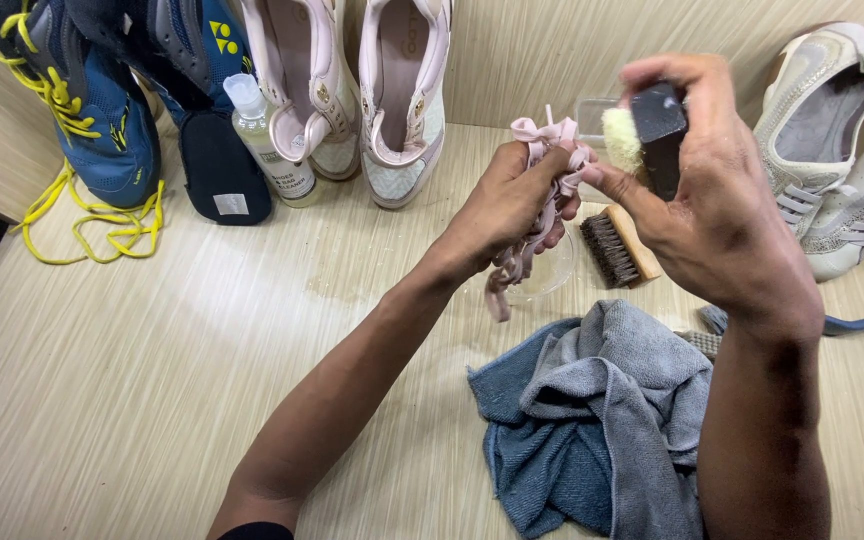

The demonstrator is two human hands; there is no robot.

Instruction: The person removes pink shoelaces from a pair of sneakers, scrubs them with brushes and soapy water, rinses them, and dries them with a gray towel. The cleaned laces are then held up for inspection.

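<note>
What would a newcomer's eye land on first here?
Mid-frame, the left hand bunches pale pink shoelaces while the right hand holds a black-handled brush with a cream bristle head against them. Below lies a crumpled blue-grey towel. At the far left, bright yellow laces spill from blue sports shoes leaning on the wall.

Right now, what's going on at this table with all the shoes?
A person's left hand grips a bunch of pale pink shoelaces, while the right hand holds a black-handled brush with a cream head against them. Below sit a clear shallow dish, a wooden bristle brush and crumpled blue and grey cloths. Blue shoes with yellow laces, a clear bottle and pinkish-white shoes lean against the wall; white mesh shoes lie on the right.
</note>
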